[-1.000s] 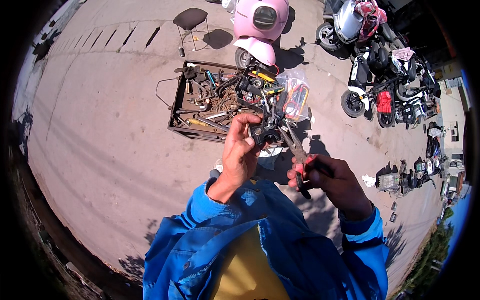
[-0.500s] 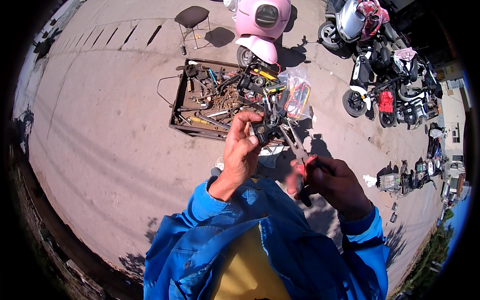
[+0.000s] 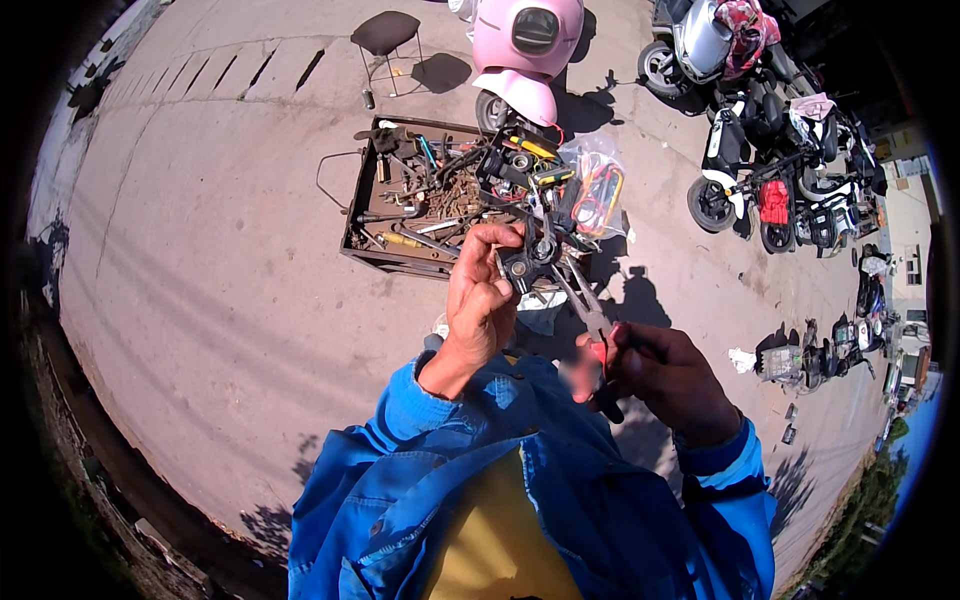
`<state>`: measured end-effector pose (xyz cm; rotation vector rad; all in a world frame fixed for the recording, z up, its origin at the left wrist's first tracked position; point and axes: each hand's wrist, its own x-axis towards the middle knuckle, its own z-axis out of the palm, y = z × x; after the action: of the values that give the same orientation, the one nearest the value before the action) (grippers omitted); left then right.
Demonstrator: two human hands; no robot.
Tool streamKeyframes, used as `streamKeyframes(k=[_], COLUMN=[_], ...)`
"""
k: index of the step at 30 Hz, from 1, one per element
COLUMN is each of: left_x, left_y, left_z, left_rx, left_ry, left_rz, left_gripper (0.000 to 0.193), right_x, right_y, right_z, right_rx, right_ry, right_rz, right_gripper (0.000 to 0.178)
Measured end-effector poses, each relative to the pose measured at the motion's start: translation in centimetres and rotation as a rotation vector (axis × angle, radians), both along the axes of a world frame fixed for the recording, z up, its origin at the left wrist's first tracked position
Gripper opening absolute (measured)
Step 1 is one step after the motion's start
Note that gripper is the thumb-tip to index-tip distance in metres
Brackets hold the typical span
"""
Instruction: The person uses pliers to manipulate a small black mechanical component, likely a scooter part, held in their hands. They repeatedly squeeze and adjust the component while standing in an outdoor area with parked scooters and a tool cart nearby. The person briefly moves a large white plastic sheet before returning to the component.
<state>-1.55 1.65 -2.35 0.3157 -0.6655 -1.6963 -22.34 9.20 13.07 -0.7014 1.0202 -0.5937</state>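
Note:
Between the thumb and fingers of my left hand (image 3: 476, 305) is a small black mechanical part (image 3: 522, 272) with a round metal fitting and an arm sticking up. What exactly this part is, I cannot make out. My right hand (image 3: 672, 378) is closed around the red and black handles of long-nose pliers (image 3: 596, 316). The jaws are parted and point up and left, at the lower right side of the black part. From here I cannot tell whether they touch it. Both hands are raised in front of a metal tool tray (image 3: 392, 262).
Wrenches, rusty bits and a clear bag (image 3: 598, 185) with coloured leads fill the tray. A pink scooter (image 3: 525, 45) stands just beyond it, and a dark stool (image 3: 385, 34) to its left. Several scooters and motorbikes (image 3: 725, 150) are parked at the right on concrete ground (image 3: 200, 280).
The pliers' jaws have drawn slightly down from the black part. That part has turned a little in my left hand, which stays in nearly the same place.

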Motion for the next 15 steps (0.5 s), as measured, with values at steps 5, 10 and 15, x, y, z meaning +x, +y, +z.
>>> streamKeyframes(k=[5, 10, 15], left_x=[-0.27, -0.46, -0.38], left_y=[-0.14, -0.01, -0.05], left_z=[-0.35, -0.05, 0.32], left_rx=[-0.044, -0.004, 0.003], left_ry=[0.002, 0.017, 0.047], left_rz=[0.038, 0.06, 0.072], left_gripper=[0.046, 0.049, 0.051], right_x=[0.12, 0.58, 0.7], right_y=[0.16, 0.11, 0.26], right_z=[-0.46, -0.42, -0.56], right_rx=[0.0, 0.038, 0.05], right_ry=[-0.008, 0.019, 0.015], right_rz=[0.027, 0.036, 0.028], right_gripper=[0.043, 0.044, 0.047])
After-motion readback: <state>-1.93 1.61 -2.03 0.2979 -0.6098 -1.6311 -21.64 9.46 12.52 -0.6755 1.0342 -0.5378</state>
